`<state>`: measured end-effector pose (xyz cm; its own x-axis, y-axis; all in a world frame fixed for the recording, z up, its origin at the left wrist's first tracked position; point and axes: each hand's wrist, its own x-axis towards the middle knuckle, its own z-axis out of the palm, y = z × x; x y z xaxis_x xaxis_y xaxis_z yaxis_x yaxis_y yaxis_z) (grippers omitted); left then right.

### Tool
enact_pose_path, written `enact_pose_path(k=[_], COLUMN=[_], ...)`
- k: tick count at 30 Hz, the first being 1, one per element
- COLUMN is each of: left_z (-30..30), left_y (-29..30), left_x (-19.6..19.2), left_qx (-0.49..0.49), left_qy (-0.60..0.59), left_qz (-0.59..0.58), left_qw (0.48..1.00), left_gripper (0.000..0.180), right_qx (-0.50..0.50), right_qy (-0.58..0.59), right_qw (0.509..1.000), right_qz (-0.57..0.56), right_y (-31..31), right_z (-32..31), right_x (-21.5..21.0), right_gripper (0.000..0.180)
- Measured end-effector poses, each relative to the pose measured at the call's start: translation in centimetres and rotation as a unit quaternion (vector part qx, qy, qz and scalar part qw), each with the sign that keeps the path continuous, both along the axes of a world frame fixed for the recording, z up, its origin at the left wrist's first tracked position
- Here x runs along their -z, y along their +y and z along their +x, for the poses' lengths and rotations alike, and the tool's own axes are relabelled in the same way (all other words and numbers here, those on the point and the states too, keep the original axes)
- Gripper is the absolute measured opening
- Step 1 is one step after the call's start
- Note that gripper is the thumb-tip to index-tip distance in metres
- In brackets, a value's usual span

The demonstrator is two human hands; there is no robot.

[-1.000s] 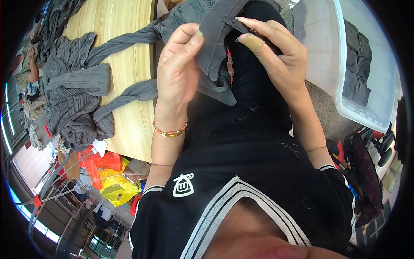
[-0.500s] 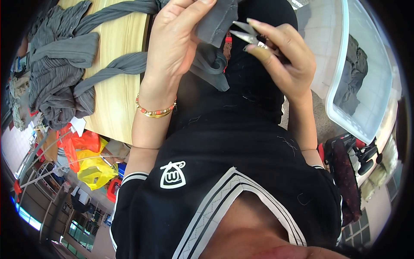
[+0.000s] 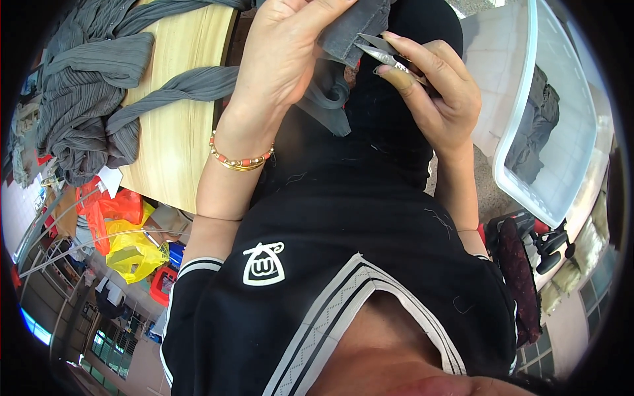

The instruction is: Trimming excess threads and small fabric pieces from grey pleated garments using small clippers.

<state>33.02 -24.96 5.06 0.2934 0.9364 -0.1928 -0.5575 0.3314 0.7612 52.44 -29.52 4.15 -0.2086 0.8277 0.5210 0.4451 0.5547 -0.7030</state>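
Note:
A piece of dark grey fabric (image 3: 353, 33) is pinched in my left hand (image 3: 281, 53) at the top of the view, with its stitched edge hanging down to the right. My right hand (image 3: 436, 86) is closed on a small pair of thread snips (image 3: 384, 54). Their pointed blades stand a little apart, with the tips at the fabric's lower right edge; whether a thread lies between them is too small to tell. Below the held piece, more thin grey fabric (image 3: 327, 99) curls over my lap.
On the left, a pale wooden table (image 3: 178, 59) bears a heap of pleated grey fabric (image 3: 86, 99). Red (image 3: 109, 211) and yellow plastic bags (image 3: 135, 254) lie beneath its near side. To the right stands a translucent plastic bin (image 3: 518, 168) with dark grey cloth (image 3: 538, 119) inside.
My left hand has shifted right, turning the fabric so its seamed edge shows. The snips in my right hand now meet the fabric's edge, where before there was a gap.

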Motion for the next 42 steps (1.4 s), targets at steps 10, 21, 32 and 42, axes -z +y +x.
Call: enact_pose_path(k=[10,21,32,42], left_z=[-0.1,-2.6,-2.1,1.2], left_y=[1.4,-1.9,4.2,8.3], left_x=[2.6,1.0,5.9,-13.1], left_qx=[0.062,0.028,-0.105,-0.104], left_qy=[-0.086,0.209,0.643,0.235], left_qz=[0.244,0.095,0.342,0.416], left_qw=[0.964,0.973,0.677,0.872], left_gripper=[0.011,0.028,0.031,0.028], right_qx=[-0.011,-0.077,0.091,0.073], right_qy=[0.092,0.084,0.429,0.526], right_qw=[0.995,0.978,0.898,0.847], right_qz=[-0.044,-0.174,0.039,-0.006], right_y=[0.3,4.5,5.1,6.2], right_z=[0.2,3.3,8.0,12.0], right_x=[-0.5,-1.3,-7.0,-7.0], right_gripper=[0.039,0.016,0.013,0.018])
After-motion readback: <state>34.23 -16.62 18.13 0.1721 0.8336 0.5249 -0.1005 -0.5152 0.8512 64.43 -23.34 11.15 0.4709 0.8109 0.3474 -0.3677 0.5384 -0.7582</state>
